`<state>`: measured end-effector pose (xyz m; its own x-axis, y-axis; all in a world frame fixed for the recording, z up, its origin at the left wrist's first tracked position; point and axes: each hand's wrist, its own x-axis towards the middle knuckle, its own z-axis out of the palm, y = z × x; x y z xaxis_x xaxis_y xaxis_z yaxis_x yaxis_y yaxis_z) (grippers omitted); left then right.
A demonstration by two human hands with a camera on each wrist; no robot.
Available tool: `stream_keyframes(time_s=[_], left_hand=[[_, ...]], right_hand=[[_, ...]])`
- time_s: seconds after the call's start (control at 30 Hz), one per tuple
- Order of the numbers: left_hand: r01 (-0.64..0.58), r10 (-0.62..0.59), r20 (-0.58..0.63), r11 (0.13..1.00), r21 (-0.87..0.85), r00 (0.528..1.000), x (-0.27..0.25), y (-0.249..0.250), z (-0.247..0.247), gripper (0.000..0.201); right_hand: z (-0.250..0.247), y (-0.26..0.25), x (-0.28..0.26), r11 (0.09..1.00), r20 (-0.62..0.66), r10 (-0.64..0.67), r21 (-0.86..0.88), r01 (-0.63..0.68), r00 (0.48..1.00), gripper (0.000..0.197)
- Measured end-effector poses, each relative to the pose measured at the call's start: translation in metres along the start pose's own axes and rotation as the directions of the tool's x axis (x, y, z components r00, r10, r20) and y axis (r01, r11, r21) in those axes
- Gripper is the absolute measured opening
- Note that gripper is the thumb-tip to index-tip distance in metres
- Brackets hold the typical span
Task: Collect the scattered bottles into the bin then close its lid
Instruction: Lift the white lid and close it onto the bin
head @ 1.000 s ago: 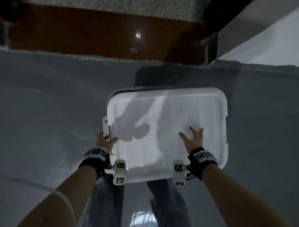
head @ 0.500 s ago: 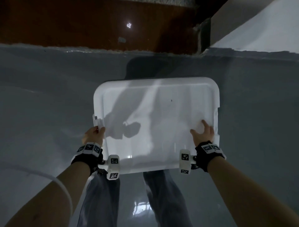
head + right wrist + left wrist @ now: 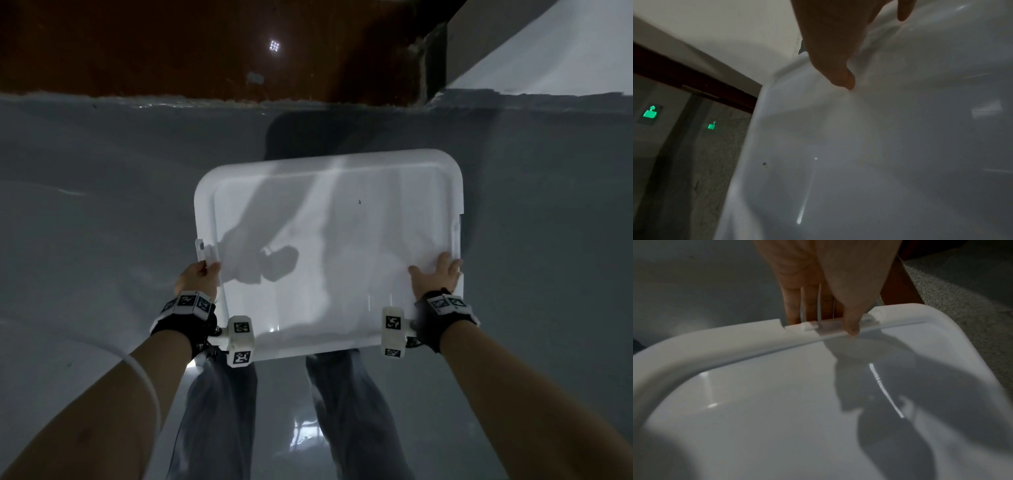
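1. The lid [image 3: 329, 253] is smooth, glossy white plastic, a rounded rectangle with a raised rim around a flat sunken centre. It covers the bin completely, so neither the bin's body nor any bottles can be seen.
2. The lidded bin sits on a shiny grey floor [image 3: 85, 222], straight in front of the person's legs [image 3: 219, 411], with its far edge towards a dark red-brown strip [image 3: 171, 51] along the floor's border.
3. The left hand [image 3: 198, 279] is at the lid's left edge. The thumb [image 3: 852, 327] presses on top of a white latch tab [image 3: 830, 327] set in a notch of the rim, and the fingers [image 3: 791, 305] lie close together, reaching down the outside of the bin below it.
4. The right hand [image 3: 435, 278] lies on the lid near its right edge. The fingers are spread and mostly straight, and the thumb [image 3: 842, 78] touches the surface.
5. Bare floor runs wide on the left, right and far sides of the bin. A pale wall [image 3: 548, 58] rises at the far right, well away from it.
6. Two small green lit signs [image 3: 650, 112] glow on a speckled stone wall in the right wrist view.
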<state>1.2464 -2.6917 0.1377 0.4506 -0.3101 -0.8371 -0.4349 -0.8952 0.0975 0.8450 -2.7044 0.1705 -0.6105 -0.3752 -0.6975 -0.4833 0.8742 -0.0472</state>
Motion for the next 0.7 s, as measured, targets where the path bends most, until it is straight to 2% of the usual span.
stream_keyframes(time_s=[0.2, 0.4, 0.53, 0.63, 0.7], left_hand=[[0.018, -0.015, 0.039, 0.997, -0.07, 0.999, 0.01, 0.001, 0.0, 0.038], [0.051, -0.05, 0.012, 0.985, -0.167, 0.999, 0.013, -0.001, 0.006, 0.032], [0.072, -0.08, -0.021, 0.969, -0.238, 0.997, 0.01, 0.003, 0.003, 0.052], [0.052, -0.05, 0.012, 0.947, -0.318, 0.999, 0.007, 0.001, 0.014, 0.071], [0.018, -0.022, -0.016, 0.973, -0.228, 1.0, 0.006, -0.002, 0.023, 0.069]], right_hand=[[0.006, 0.006, 0.008, 0.999, -0.03, -0.027, -0.048, 0.025, 0.999, 0.077], [0.006, 0.008, 0.007, 0.997, -0.016, -0.039, -0.062, 0.038, 0.999, 0.078], [0.007, 0.007, 0.007, 0.998, -0.008, -0.03, -0.05, 0.03, 1.0, 0.08], [0.006, 0.009, 0.006, 0.999, -0.02, -0.026, -0.03, 0.025, 0.999, 0.079], [0.005, 0.01, 0.006, 0.999, -0.025, -0.037, -0.023, 0.036, 0.999, 0.079]])
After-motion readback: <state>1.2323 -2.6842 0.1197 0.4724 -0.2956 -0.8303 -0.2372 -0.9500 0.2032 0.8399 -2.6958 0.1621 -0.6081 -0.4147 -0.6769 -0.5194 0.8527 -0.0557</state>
